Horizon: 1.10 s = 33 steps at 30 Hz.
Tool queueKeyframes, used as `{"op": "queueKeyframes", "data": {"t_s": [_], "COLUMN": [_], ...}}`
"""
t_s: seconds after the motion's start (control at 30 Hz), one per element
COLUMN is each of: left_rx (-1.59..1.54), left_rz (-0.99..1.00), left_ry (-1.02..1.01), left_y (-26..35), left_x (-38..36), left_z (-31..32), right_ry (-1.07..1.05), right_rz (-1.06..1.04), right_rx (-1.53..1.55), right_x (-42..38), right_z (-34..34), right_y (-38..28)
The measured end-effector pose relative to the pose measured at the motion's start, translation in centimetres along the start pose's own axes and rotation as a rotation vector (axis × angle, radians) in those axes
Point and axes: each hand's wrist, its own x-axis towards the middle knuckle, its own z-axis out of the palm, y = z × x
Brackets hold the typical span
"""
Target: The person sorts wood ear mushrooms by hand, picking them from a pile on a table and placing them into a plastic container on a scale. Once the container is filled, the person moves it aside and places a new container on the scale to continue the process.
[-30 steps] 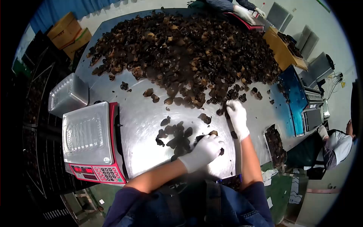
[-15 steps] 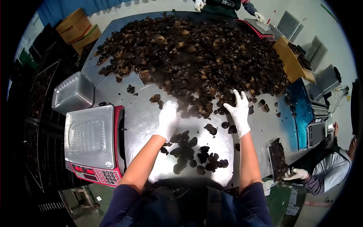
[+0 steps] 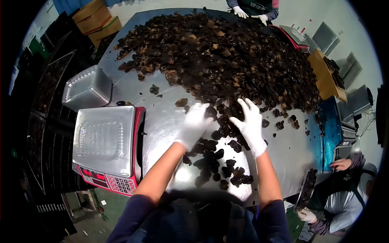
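A big heap of dark brown, curled fungus-like pieces [image 3: 227,56] covers the far part of the metal table [image 3: 156,121]. At the heap's near edge, my left hand [image 3: 196,124], in a white glove, is slightly blurred, its fingers apart beside some pieces. My right hand [image 3: 249,125], also gloved, is spread with its fingertips on the edge of the heap. Dark pieces lie between the two hands. Nearer to me, a looser group of pieces [image 3: 210,160] rests on the shiny metal.
At left, a red scale [image 3: 138,150] bears a clear tray [image 3: 101,137]; stacked clear containers [image 3: 87,89] stand behind it. One co-worker [image 3: 255,12] is across the table; another [image 3: 344,194] at right holds a filled tray [image 3: 306,188]. A cardboard box [image 3: 324,75] is at right.
The camera view has shifted, moving the table contents rightward. More dark pieces now lie between my hands, near the loose group. The far co-worker's hands are closer together; the right co-worker's tray is tilted.
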Motion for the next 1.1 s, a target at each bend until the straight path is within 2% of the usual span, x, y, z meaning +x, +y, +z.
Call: {"op": "queueKeyframes", "data": {"t_s": [0.03, 0.1, 0.17, 0.23, 0.3, 0.37, 0.4, 0.43, 0.5, 0.57, 0.6, 0.63, 0.67, 0.7, 0.73, 0.77, 0.8, 0.83, 0.87, 0.9, 0.93, 0.97, 1.0, 1.03, 1.07, 1.1], "left_rx": [0.172, 0.217, 0.217, 0.125, 0.094, -0.021, -0.057, -0.059, -0.081, -0.303, -0.351, -0.477, -0.380, -0.531, -0.319, -0.384, -0.299, -0.213, -0.133, 0.031, -0.058, 0.201, 0.259, 0.254, 0.172, 0.089], "left_rz": [-0.041, -0.128, -0.086, 0.020, -0.014, -0.201, -0.027, -0.024, 0.065, -0.161, -0.207, 0.093, 0.304, 0.213, 0.240, 0.371, 0.438, 0.500, 0.500, 0.635, 0.272, 0.257, 0.212, 0.147, 0.105, 0.061], "left_ry": [-0.038, -0.262, -0.223, -0.066, 0.009, -0.056, 0.117, 0.113, 0.312, 0.145, -0.101, -0.181, -0.326, -0.656, -1.001, -0.912, -0.762, -0.613, -0.350, -0.213, -0.255, -0.114, -0.150, -0.298, -0.380, -0.465], "left_y": [0.3, 0.5, 0.2, -1.0, -0.9, -0.5, -1.3, -0.8, 0.8, 4.2, 6.5, 7.1, 9.3, 13.2, 16.3, 15.7, 13.5, 12.5, 11.8, 10.2, 8.5, 6.7, 4.9, 4.2, 3.7, 3.4], "left_x": [0.7, 1.5, 0.4, -1.1, -1.6, -1.8, -2.3, -2.4, -2.5, -4.2, -6.0, -8.9, -10.9, -11.4, -11.4, -13.6, -14.1, -13.6, -11.5, -9.0, -7.5, -7.6, -7.3, -7.7, -8.3, -8.9], "left_z": [0.4, 0.7, 0.6, 1.1, 1.1, 0.0, 0.5, 0.2, -0.9, -1.2, -1.6, 0.5, 1.0, -0.5, -2.6, -0.5, 1.8, 2.5, 0.7, -1.0, -0.4, -0.1, -0.6, -2.0, -3.0, -3.8], "right_ry": [-0.020, -0.114, -0.055, -0.162, -0.114, 0.011, 0.053, 0.097, 0.170, 0.199, 0.237, 0.275, 0.240, 0.242, 0.204, 0.166, 0.120, 0.109, 0.100, 0.123, 0.092, 0.099, -0.027, -0.025, -0.111, -0.148], "right_rz": [-0.028, -0.059, -0.152, -0.146, -0.152, -0.124, -0.073, -0.024, 0.023, 0.065, 0.139, 0.210, 0.255, 0.257, 0.244, 0.229, 0.231, 0.143, 0.101, 0.000, 0.016, -0.050, -0.067, -0.170, -0.202, -0.211], "right_rx": [-0.005, -0.126, -0.074, -0.010, -0.017, -0.004, 0.014, 0.032, 0.043, -0.036, 0.071, 0.178, 0.172, 0.171, 0.158, 0.146, 0.195, 0.133, 0.130, 0.049, 0.002, -0.085, -0.014, -0.120, -0.227, -0.170], "right_x": [0.8, 0.1, -2.1, -5.4, -8.8, -11.3, -12.3, -13.2, -15.2, -17.3, -18.3, -19.0, -18.5, -18.0, -17.3, -16.4, -15.2, -14.1, -12.7, -11.4, -10.3, -10.0, -9.4, -10.7, -11.7, -12.8], "right_z": [1.5, 3.2, 2.9, 0.7, -1.1, -3.1, -3.8, -4.7, -6.9, -8.7, -9.1, -9.1, -10.3, -10.5, -10.6, -10.5, -9.7, -8.6, -7.2, -6.0, -4.8, -2.2, -1.8, 1.7, 2.2, 2.5], "right_y": [0.0, -0.1, 0.1, -0.3, -0.6, -0.5, 0.2, 1.0, 2.3, 4.0, 5.4, 6.4, 5.8, 5.4, 4.8, 4.2, 3.6, 3.2, 2.4, 1.4, 0.2, 0.5, -1.2, -0.8, -2.8, -4.3]}}
